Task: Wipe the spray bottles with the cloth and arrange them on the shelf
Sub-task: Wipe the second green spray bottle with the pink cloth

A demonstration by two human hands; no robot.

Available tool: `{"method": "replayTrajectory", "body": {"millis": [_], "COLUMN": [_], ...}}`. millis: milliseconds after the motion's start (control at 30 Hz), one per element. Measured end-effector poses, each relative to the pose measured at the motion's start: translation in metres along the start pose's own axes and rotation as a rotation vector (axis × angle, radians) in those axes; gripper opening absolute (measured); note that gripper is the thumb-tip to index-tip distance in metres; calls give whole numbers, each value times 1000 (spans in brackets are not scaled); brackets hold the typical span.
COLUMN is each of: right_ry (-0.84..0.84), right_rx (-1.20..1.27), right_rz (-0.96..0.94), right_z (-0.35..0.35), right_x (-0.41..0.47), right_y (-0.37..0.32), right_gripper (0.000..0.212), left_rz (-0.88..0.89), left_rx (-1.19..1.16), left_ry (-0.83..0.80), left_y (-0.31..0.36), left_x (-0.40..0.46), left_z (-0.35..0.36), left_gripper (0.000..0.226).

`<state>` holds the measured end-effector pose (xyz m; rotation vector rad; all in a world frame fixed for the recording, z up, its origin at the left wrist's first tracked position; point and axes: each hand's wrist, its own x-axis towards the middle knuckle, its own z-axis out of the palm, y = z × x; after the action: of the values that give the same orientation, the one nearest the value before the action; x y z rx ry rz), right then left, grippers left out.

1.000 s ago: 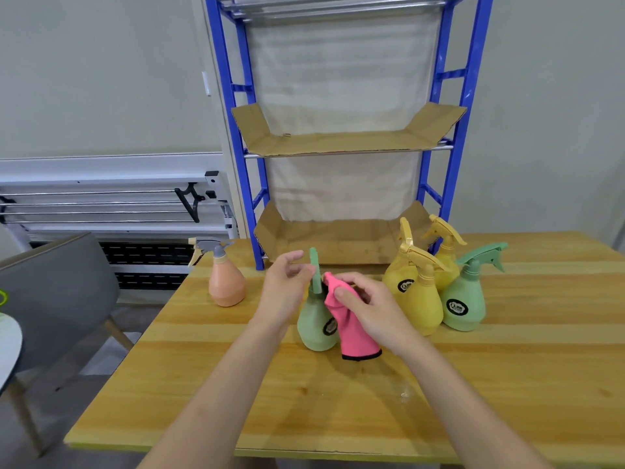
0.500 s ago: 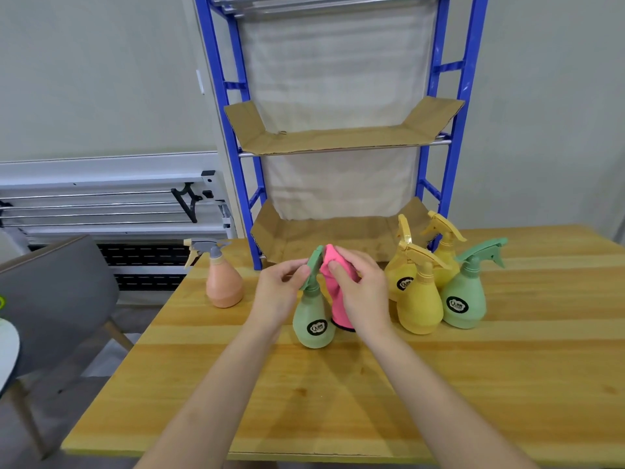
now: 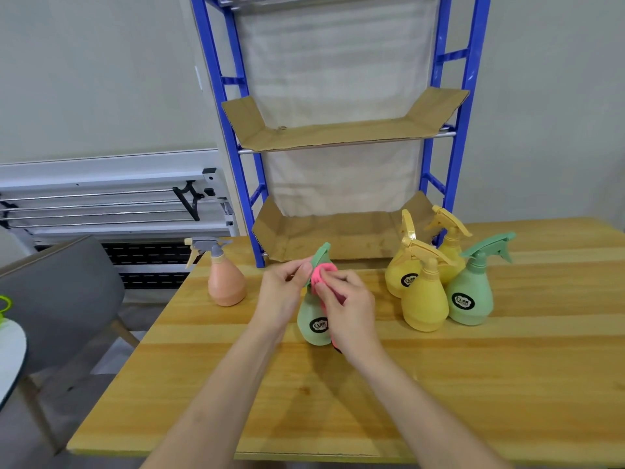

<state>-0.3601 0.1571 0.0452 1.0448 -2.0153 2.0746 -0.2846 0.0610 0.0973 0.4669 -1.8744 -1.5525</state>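
A light green spray bottle (image 3: 314, 324) stands upright on the wooden table (image 3: 473, 384) in front of me. My left hand (image 3: 282, 291) pinches its green trigger head. My right hand (image 3: 346, 309) grips a pink cloth (image 3: 321, 275) and presses it against the bottle's neck and right side; most of the cloth is hidden behind this hand. Three yellow spray bottles (image 3: 424, 299) and another green bottle (image 3: 470, 296) cluster to the right. An orange bottle (image 3: 225, 282) with a grey trigger stands to the left.
A blue metal shelf (image 3: 465, 106) rises behind the table, with cardboard liners on its middle tier (image 3: 338, 133) and lower tier (image 3: 338, 235). A grey chair (image 3: 57, 299) sits at the left, beside a white round table edge (image 3: 10, 350).
My right hand has carried the pink cloth up from the bottle's lower right side to its neck and trigger head. My left hand stays on the trigger.
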Motion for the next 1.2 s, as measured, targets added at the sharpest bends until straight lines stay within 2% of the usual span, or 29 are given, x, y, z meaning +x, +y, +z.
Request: {"method": "replayTrajectory", "body": {"millis": [200, 333, 467, 600, 733, 967, 1067, 1200], "right_ry": [74, 72, 43, -20, -108, -114, -115, -21], "right_rx": [136, 45, -157, -367, -511, -621, -588, -416], "right_rz": [121, -19, -238, -375, -425, -481, -490, -463], "right_z": [2, 9, 7, -1, -7, -7, -5, -7], "right_x": [18, 5, -6, -11, -16, -16, -12, -9], "right_y": [-7, -2, 14, 22, 21, 20, 19, 19], "right_gripper": [19, 20, 23, 22, 21, 26, 21, 21], "left_rz": [11, 25, 12, 16, 43, 28, 25, 27], "left_rx": [24, 19, 7, 25, 97, 144, 162, 164], "left_ry": [3, 30, 52, 91, 120, 160, 157, 126], "left_y": [-1, 0, -3, -6, -9, -13, -15, -18], "left_x": [1, -2, -3, -3, -3, -1, 1, 3], "left_z": [-1, 2, 5, 7, 8, 9, 7, 4], "left_gripper": [26, 25, 23, 23, 28, 26, 24, 23]}}
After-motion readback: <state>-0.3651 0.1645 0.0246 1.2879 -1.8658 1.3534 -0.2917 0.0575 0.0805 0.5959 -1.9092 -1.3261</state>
